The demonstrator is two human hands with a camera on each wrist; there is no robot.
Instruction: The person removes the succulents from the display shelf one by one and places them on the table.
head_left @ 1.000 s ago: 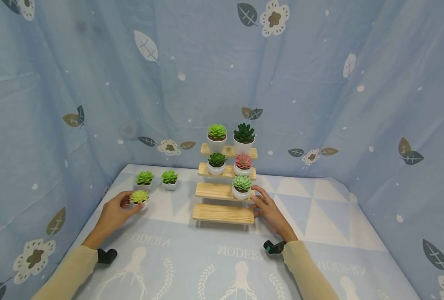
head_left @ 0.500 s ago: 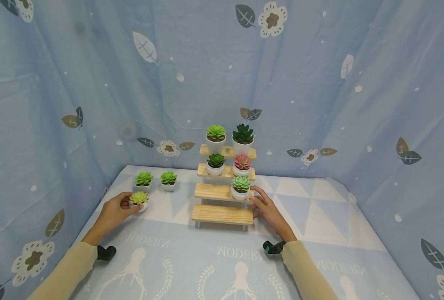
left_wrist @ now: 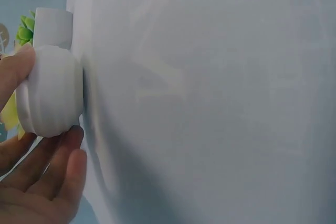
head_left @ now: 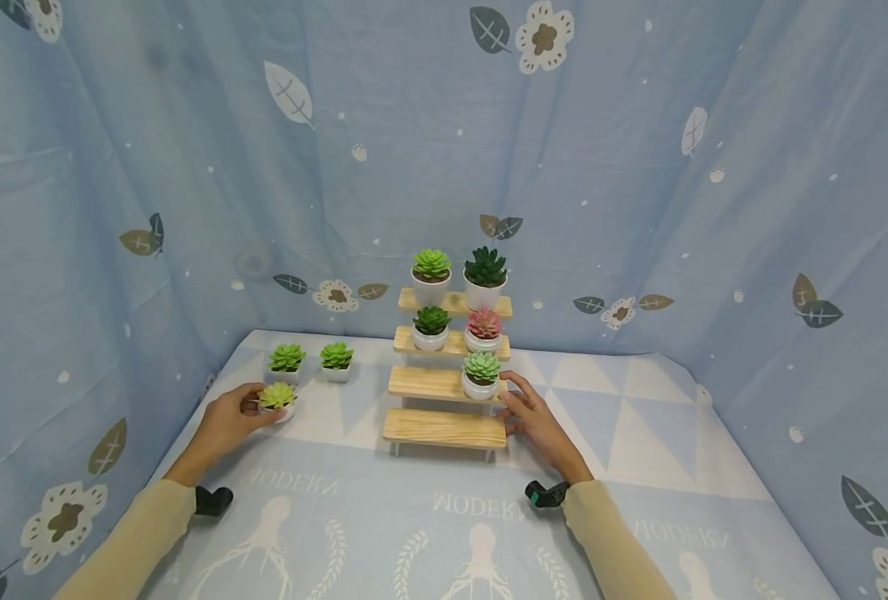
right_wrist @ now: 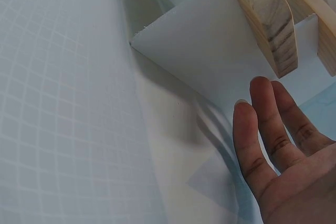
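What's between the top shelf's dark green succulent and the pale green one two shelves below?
A pink succulent in a white pot, on the second-highest shelf, as the head view shows.

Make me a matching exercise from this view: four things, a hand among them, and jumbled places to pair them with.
1. pink succulent
2. yellow-green succulent
3. pale green succulent
4. right hand

A. held in the left hand
B. third shelf down
C. beside the wooden stand's right end
D. second shelf down

Pairs: 1-D, 2-A, 3-B, 4-C
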